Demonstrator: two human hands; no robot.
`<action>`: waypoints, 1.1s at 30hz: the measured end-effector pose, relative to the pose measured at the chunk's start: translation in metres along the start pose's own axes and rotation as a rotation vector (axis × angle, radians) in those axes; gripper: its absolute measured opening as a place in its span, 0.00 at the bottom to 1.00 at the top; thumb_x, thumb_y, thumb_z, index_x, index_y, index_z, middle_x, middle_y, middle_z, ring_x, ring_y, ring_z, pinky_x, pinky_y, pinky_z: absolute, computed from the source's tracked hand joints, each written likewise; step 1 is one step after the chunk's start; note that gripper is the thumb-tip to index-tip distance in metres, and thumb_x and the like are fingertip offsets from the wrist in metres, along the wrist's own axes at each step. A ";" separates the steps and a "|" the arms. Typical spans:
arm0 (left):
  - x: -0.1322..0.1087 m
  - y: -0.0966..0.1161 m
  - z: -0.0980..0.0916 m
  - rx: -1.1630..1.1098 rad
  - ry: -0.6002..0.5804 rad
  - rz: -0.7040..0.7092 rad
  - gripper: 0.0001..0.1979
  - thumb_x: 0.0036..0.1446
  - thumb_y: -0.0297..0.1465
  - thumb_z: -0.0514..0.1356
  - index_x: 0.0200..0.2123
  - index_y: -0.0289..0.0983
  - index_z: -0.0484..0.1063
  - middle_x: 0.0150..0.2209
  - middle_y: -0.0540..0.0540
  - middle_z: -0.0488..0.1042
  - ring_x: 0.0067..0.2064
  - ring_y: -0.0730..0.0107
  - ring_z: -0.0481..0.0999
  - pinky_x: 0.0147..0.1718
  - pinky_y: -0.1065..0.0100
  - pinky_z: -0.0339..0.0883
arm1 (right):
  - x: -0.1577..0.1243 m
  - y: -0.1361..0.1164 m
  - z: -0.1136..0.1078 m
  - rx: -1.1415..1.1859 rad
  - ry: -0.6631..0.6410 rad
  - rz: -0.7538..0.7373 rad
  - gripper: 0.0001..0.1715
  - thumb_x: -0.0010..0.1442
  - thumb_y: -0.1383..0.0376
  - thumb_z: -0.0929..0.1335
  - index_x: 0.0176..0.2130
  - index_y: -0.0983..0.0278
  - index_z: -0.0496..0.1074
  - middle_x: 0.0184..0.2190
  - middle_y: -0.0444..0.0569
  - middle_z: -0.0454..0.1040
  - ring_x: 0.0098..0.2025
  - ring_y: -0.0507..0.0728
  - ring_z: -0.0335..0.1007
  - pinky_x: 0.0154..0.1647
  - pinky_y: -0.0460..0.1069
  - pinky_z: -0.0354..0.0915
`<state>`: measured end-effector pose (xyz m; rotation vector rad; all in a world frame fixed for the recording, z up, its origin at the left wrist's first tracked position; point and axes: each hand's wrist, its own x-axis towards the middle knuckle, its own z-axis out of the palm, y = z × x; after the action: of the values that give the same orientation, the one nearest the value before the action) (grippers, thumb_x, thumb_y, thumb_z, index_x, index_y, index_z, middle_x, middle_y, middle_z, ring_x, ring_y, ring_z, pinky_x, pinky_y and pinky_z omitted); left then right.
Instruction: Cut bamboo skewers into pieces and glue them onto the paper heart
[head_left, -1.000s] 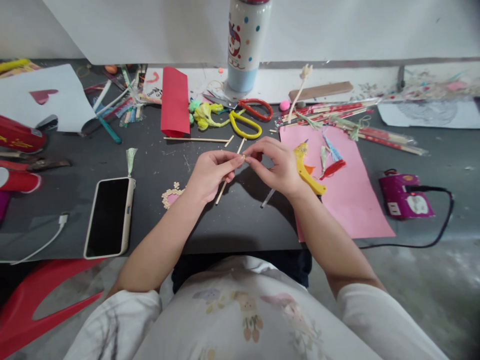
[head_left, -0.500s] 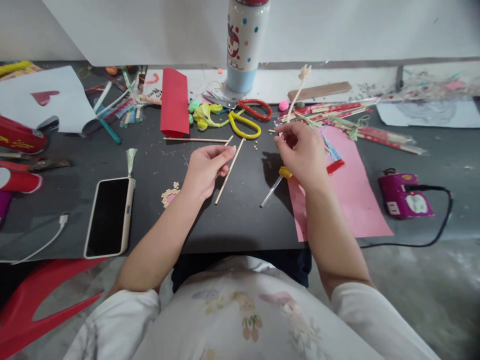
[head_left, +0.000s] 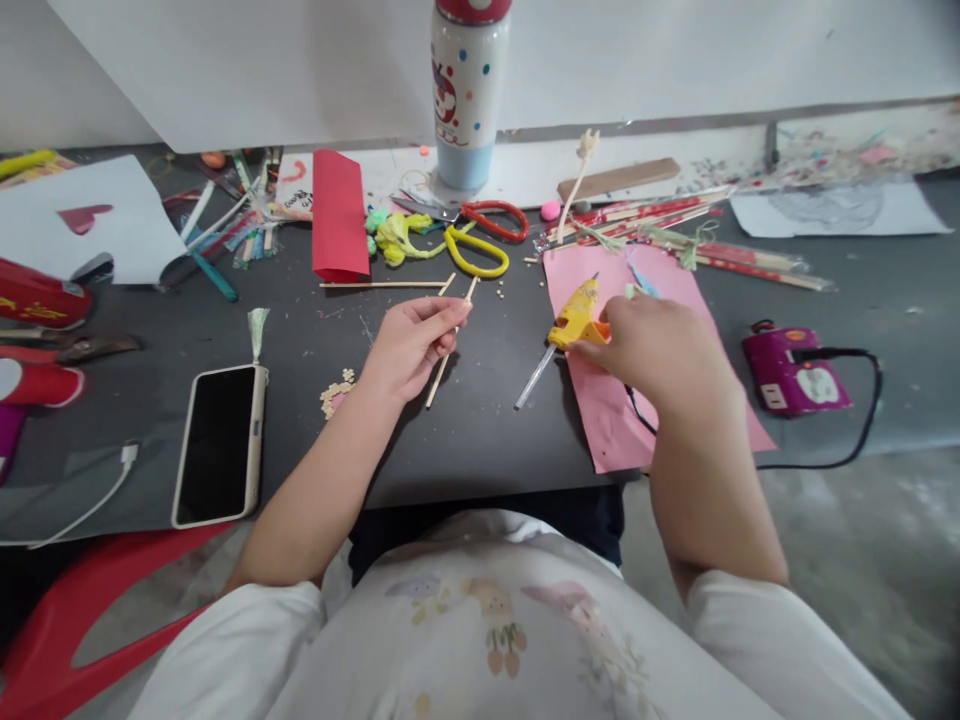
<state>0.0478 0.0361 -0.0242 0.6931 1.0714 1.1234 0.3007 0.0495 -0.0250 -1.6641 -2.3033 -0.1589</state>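
My left hand [head_left: 409, 345] pinches a thin wooden stick [head_left: 448, 345] that slants over the dark table [head_left: 480, 440]. My right hand [head_left: 660, 350] is closed round the handle of a yellow glue gun [head_left: 574, 315], which lies on a pink paper sheet [head_left: 600, 410] with its clear glue stick [head_left: 534, 378] jutting toward me. A small heart ringed with beads [head_left: 335, 393] lies beside my left wrist.
A phone [head_left: 217, 440] and white cable [head_left: 97, 490] lie at left. Red folded paper [head_left: 335, 215], yellow scissors [head_left: 472, 255], red scissors [head_left: 495, 218], a dotted bottle [head_left: 465, 95] and bundled sticks [head_left: 675, 215] sit farther back. A purple charger [head_left: 795, 370] with black cord lies right.
My right hand left the stick, reached toward the back of the pink paper, then came down and closed on the glue gun. The left hand kept holding the stick.
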 end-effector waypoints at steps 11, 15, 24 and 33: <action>-0.002 -0.001 0.001 0.009 -0.044 0.070 0.07 0.44 0.30 0.68 0.27 0.33 0.75 0.23 0.52 0.69 0.19 0.88 0.61 0.17 0.80 0.53 | -0.007 -0.021 -0.017 -0.215 -0.374 0.182 0.22 0.55 0.54 0.68 0.40 0.71 0.67 0.34 0.61 0.74 0.38 0.66 0.71 0.32 0.52 0.58; -0.003 -0.001 0.001 0.013 -0.051 0.077 0.08 0.43 0.31 0.68 0.26 0.33 0.75 0.23 0.51 0.69 0.20 0.88 0.61 0.17 0.80 0.53 | -0.007 -0.019 -0.013 -0.209 -0.401 0.235 0.25 0.55 0.55 0.68 0.43 0.73 0.65 0.37 0.64 0.74 0.40 0.68 0.71 0.31 0.52 0.58; -0.004 0.000 0.003 0.017 -0.056 0.067 0.08 0.43 0.30 0.69 0.26 0.33 0.75 0.22 0.52 0.68 0.19 0.88 0.61 0.17 0.80 0.53 | -0.003 -0.008 -0.003 -0.192 -0.462 0.147 0.21 0.59 0.53 0.63 0.38 0.69 0.67 0.35 0.60 0.74 0.37 0.64 0.72 0.30 0.51 0.56; -0.002 -0.002 -0.001 0.000 -0.059 0.084 0.07 0.44 0.30 0.68 0.26 0.33 0.75 0.23 0.52 0.69 0.20 0.88 0.62 0.17 0.80 0.53 | -0.006 0.003 -0.022 0.100 -0.313 0.284 0.16 0.59 0.55 0.62 0.40 0.65 0.66 0.34 0.55 0.72 0.35 0.61 0.67 0.34 0.53 0.58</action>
<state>0.0473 0.0333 -0.0256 0.7720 1.0000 1.1679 0.3096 0.0391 -0.0059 -2.0599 -2.2016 0.2924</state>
